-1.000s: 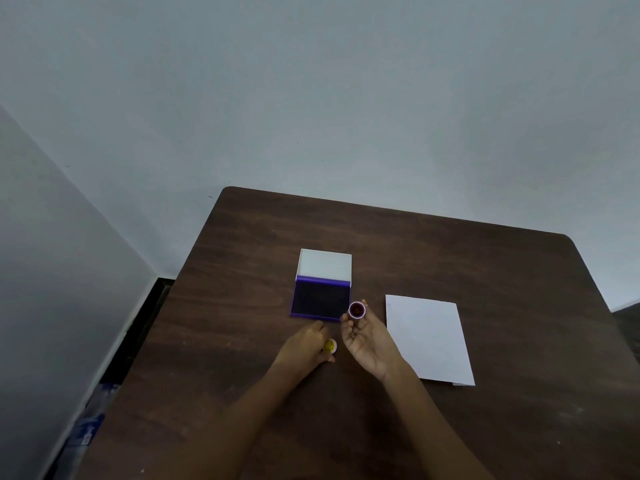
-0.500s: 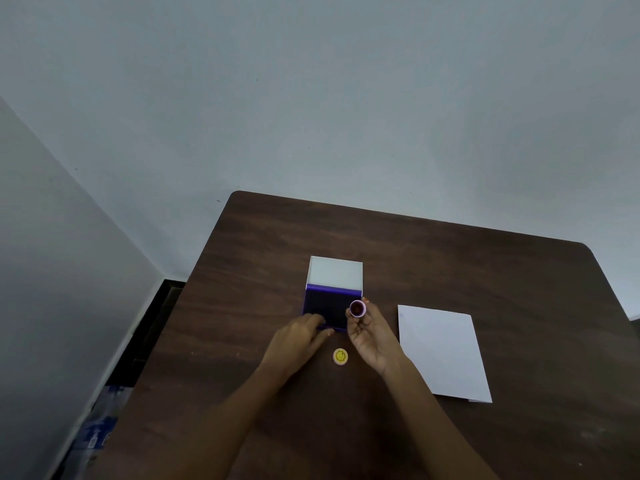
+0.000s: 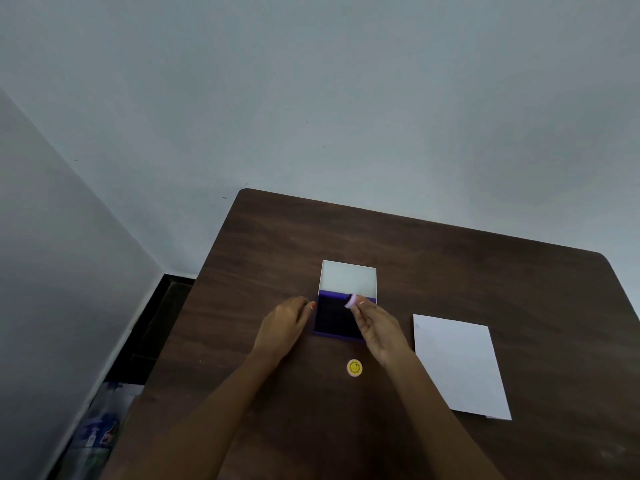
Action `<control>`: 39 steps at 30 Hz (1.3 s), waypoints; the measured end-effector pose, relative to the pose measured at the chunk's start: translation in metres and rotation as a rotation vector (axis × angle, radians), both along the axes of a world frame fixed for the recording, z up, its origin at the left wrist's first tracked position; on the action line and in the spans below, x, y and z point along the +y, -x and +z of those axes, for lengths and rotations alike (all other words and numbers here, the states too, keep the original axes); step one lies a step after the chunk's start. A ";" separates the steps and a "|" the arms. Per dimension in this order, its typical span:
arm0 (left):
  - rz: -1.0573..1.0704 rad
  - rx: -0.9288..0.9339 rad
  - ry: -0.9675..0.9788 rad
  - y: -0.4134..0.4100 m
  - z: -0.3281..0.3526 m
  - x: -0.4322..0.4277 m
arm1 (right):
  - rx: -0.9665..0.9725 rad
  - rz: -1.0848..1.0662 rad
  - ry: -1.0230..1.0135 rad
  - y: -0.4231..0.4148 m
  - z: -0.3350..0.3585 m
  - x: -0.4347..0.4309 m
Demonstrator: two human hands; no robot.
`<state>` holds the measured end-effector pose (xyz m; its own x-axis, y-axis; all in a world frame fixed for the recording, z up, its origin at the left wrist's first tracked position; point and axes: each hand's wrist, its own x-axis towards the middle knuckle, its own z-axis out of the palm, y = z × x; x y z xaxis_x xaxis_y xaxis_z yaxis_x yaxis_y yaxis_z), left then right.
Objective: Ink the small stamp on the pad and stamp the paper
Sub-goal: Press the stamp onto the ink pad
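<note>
An open ink pad (image 3: 334, 318) with a purple case and dark ink surface lies mid-table, its white lid (image 3: 348, 278) flipped back. My right hand (image 3: 377, 329) pinches a small pale purple round stamp (image 3: 350, 301) over the pad's far right part, tipped sideways. Whether it touches the ink I cannot tell. My left hand (image 3: 284, 325) rests against the pad's left edge, fingers on the case. A white sheet of paper (image 3: 459, 363) lies to the right of the pad.
A small yellow round cap with a smiley face (image 3: 354, 367) lies on the dark wooden table (image 3: 485, 265), nearer to me than the pad. Walls stand behind and to the left. Bags lie on the floor at the lower left (image 3: 100, 431).
My right hand carried the stamp from the pad's near right corner to over its far part and turned it. My left hand let go of the yellow cap and moved to the pad's left edge.
</note>
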<state>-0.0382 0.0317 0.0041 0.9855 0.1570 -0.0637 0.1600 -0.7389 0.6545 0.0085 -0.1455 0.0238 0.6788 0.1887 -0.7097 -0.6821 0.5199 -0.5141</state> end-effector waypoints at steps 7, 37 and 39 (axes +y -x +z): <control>-0.140 0.050 0.105 -0.008 -0.011 0.011 | -0.499 0.315 0.952 0.000 -0.003 0.017; -0.401 0.190 0.098 -0.035 -0.039 0.020 | -0.538 0.995 1.468 -0.025 0.010 0.073; -0.400 0.180 0.104 -0.035 -0.038 0.020 | -0.459 1.075 1.455 -0.032 0.015 0.076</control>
